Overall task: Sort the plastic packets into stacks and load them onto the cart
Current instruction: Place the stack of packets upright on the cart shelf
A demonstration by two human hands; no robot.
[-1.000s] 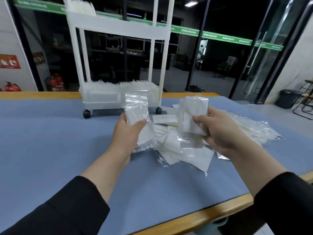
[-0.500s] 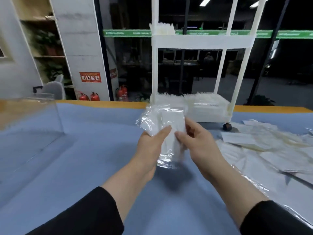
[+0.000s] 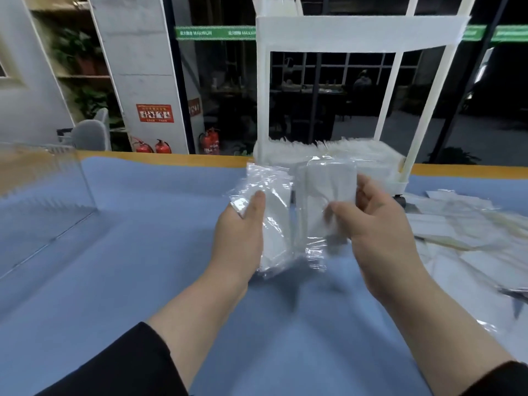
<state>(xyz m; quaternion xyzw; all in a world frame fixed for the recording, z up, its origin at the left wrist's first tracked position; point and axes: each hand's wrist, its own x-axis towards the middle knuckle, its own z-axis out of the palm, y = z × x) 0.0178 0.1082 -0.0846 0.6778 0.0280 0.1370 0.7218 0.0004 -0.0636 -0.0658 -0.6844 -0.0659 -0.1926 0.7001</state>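
Packets (image 3: 274,221) in each hand's grip, apparently side by side.

Left hand (image 3: 240,238) and right hand (image 3: 380,232) side by side above the table (image 3: 143,252), each holding a packet upright: left packet (image 3: 271,212), right packet (image 3: 323,201), edges nearly touching. Cart (image 3: 357,32) directly behind the hands at the table's far edge, its lower tray (image 3: 371,164) filled with stacked packets. Loose packet pile (image 3: 471,232) on the table to the right; clear box (image 3: 43,190) on the table at far left.
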